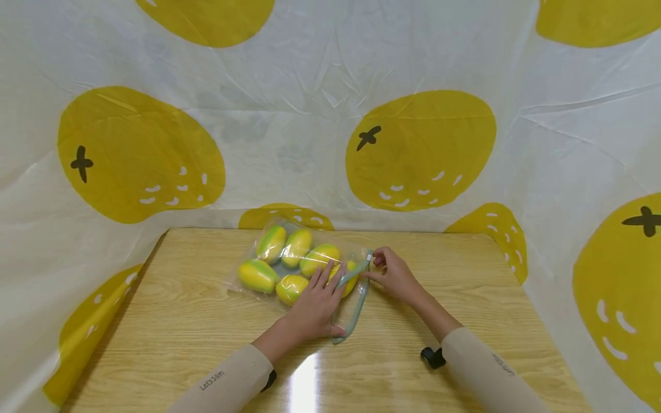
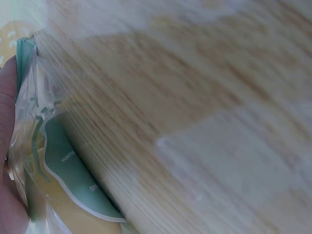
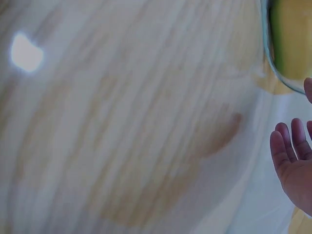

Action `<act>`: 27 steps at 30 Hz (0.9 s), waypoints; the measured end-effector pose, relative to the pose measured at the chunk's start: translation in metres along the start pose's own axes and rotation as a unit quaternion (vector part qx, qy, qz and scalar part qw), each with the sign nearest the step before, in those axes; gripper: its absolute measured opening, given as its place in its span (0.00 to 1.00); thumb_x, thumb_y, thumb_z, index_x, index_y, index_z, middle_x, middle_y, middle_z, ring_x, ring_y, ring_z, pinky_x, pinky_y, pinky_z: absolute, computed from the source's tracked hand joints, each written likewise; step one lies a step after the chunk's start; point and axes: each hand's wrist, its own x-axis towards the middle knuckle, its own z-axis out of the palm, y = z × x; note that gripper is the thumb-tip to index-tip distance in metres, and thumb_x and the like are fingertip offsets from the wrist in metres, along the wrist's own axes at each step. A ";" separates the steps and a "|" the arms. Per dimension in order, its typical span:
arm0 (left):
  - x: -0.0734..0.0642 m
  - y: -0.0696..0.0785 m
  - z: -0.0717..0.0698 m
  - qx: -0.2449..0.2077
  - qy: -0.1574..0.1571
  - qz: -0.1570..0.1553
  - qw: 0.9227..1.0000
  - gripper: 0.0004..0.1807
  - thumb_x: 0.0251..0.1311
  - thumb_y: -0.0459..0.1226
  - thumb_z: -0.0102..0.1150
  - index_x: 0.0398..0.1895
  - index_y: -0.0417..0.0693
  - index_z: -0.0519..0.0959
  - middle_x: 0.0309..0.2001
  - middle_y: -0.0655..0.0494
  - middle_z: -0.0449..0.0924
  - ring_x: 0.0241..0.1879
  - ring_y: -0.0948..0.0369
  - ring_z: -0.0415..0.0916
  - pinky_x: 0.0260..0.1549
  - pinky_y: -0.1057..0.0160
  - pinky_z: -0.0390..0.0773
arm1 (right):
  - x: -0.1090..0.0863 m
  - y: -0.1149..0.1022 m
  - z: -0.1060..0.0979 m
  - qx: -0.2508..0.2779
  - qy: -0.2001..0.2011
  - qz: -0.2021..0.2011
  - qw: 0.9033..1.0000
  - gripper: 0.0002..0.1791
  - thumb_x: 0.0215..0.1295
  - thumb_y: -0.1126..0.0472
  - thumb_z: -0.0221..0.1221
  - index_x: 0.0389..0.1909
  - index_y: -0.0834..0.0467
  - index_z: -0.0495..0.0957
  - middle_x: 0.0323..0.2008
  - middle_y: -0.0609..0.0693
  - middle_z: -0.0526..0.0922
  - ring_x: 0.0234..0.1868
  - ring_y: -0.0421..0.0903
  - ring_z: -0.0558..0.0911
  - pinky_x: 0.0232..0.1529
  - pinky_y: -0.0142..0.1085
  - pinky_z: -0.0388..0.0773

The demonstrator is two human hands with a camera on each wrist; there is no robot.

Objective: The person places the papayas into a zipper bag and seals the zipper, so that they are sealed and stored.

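A clear zip bag (image 1: 281,269) with a teal zip edge lies on the wooden table, holding several yellow-green mangoes (image 1: 296,248). Its two zip strips stand apart at the right end, with a small white slider (image 1: 369,257) at the far corner. My left hand (image 1: 317,307) rests across the bag with fingers spread, its thumb at the near zip corner. Beside the slider is my right hand (image 1: 395,278), thumb and forefinger parted. The right wrist view shows its other fingers (image 3: 287,146) loosely bent; the thumb's contact with the bag is unclear.
The wooden table (image 1: 181,321) runs back to a white cloth (image 1: 289,155) printed with big yellow fruits, which hangs behind and at both sides. Light glares off the table's near part. A green printed label (image 2: 73,165) shows on the bag.
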 end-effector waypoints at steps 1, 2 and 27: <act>0.000 0.000 0.000 0.000 -0.003 -0.001 1.000 0.73 0.41 0.79 0.63 0.81 0.41 0.55 0.84 0.38 0.41 0.82 0.36 0.39 0.78 0.40 0.50 | -0.001 0.000 -0.003 0.003 -0.001 0.004 1.000 0.27 0.63 0.60 0.72 0.58 0.64 0.72 0.48 0.59 0.80 0.50 0.54 0.81 0.52 0.48 0.82; 0.000 0.000 0.000 0.001 -0.006 -0.001 1.000 0.72 0.42 0.79 0.63 0.81 0.41 0.56 0.84 0.38 0.40 0.82 0.36 0.39 0.78 0.40 0.51 | -0.001 0.000 -0.005 0.005 -0.003 0.005 1.000 0.26 0.65 0.60 0.71 0.58 0.64 0.72 0.48 0.59 0.80 0.50 0.54 0.81 0.53 0.48 0.82; 0.001 0.004 0.001 0.052 -0.032 -0.005 0.998 0.70 0.44 0.81 0.58 0.81 0.42 0.57 0.84 0.38 0.38 0.82 0.37 0.41 0.79 0.44 0.53 | 0.020 -0.014 -0.023 -0.053 -0.056 0.001 0.997 0.16 0.77 0.53 0.58 0.33 0.60 0.85 0.30 0.55 0.87 0.30 0.43 0.79 0.33 0.36 0.77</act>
